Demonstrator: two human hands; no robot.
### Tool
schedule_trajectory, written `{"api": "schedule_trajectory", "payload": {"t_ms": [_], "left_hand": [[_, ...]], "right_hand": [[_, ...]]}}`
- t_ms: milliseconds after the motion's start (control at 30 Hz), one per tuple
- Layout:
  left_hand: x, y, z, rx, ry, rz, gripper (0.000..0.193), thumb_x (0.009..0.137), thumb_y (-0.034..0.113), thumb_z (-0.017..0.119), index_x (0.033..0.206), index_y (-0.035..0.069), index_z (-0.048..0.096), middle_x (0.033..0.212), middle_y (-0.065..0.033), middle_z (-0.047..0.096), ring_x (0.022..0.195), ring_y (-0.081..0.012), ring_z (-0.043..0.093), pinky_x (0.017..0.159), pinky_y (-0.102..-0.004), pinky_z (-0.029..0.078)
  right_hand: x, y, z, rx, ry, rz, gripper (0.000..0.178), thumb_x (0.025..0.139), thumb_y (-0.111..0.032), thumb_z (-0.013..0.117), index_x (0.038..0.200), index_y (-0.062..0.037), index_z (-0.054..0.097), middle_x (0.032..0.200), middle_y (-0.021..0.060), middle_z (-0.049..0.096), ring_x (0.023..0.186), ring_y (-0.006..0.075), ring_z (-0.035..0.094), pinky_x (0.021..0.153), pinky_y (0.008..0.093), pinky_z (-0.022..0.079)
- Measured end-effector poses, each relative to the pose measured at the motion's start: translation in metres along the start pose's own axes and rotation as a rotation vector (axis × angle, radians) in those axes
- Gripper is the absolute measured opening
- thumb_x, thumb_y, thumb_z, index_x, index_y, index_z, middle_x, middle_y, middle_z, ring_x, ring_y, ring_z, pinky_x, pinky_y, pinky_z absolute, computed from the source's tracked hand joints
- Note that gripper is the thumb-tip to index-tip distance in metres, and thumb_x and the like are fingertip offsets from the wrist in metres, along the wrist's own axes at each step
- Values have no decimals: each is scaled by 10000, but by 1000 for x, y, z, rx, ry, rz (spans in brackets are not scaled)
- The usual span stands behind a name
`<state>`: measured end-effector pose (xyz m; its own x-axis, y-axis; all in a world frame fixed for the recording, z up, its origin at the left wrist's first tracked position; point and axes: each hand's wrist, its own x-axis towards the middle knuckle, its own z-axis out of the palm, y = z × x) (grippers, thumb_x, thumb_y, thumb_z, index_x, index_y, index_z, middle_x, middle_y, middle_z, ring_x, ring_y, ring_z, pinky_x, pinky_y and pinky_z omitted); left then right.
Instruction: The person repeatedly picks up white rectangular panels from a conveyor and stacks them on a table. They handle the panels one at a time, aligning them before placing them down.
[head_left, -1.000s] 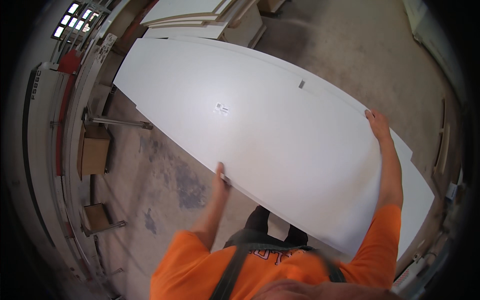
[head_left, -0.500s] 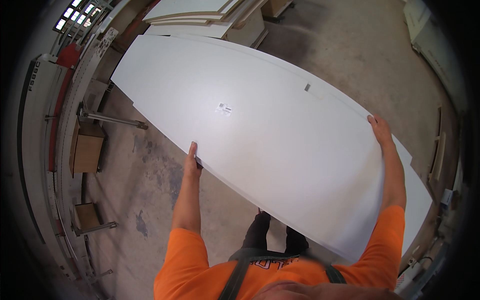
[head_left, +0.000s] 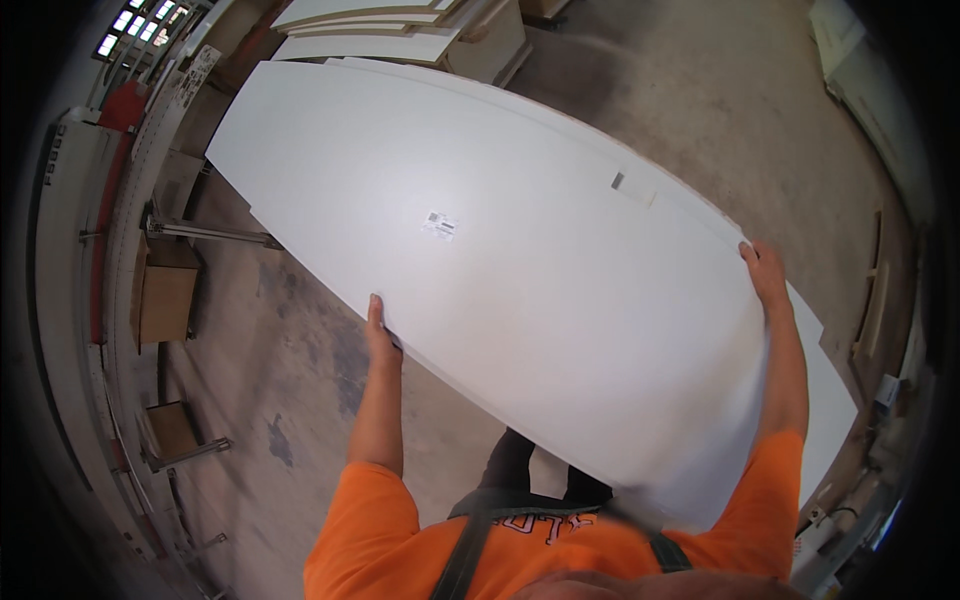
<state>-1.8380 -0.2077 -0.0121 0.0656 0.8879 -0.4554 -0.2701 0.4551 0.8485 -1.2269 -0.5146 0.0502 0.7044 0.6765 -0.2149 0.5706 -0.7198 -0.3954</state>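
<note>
A large white panel (head_left: 560, 270) stretches from the upper left to the lower right in front of my body. A printed paper label (head_left: 440, 226) sticks to its face, and a small dark mark (head_left: 617, 181) shows toward the far edge. My left hand (head_left: 383, 335) grips the near long edge, thumb on top and fingers hidden underneath. On the far long edge, my right hand (head_left: 766, 270) is closed round the panel, its forearm lying across the right part. Offset edges along the panel suggest another white board directly below it.
Stacked white boards (head_left: 380, 40) lie beyond the panel's far left end. A long machine with a red stripe (head_left: 112, 190) runs along the left, with metal support arms (head_left: 215, 233) jutting out and brown boxes (head_left: 168, 298) beside it. Concrete floor (head_left: 700, 100) extends at the far right.
The panel's left end has shifted slightly left and up in view. My left hand has moved a little left and down with the edge; my right hand keeps its hold.
</note>
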Motion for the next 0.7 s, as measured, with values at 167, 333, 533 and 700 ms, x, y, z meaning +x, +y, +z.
{"api": "schedule_trajectory", "payload": {"t_ms": [167,333,533,700], "left_hand": [[6,1,2,-11,24,14,577,920,416,555,1333,26,454,1278,-107,549,1156,-258,531,993,-372,429],[6,-4,3,-20,-74,0,616,928,436,527,1350,0,424,1298,-118,529,1150,-273,529,983,-393,431],[-15,4,25,16,-36,8,652,937,466,495,1387,10,370,1360,-141,463,1210,-281,483,1022,-390,399],[-94,-24,52,-50,-57,-203,640,946,477,474,1396,36,363,1378,-134,452,1247,-282,457,1019,-410,414]], "right_hand": [[-7,4,8,41,-14,68,427,883,-393,570,1057,-10,648,1027,223,655,984,374,607,874,420,453],[-11,14,9,33,60,77,488,869,-445,574,1103,-23,646,1093,214,645,1050,363,594,908,414,450],[-17,7,0,45,5,101,512,883,-484,527,1094,-35,650,1108,204,640,1057,375,575,915,420,438],[-20,34,-35,64,-174,158,554,915,-512,445,1152,-49,634,1183,196,614,1126,354,551,959,414,411]]}}
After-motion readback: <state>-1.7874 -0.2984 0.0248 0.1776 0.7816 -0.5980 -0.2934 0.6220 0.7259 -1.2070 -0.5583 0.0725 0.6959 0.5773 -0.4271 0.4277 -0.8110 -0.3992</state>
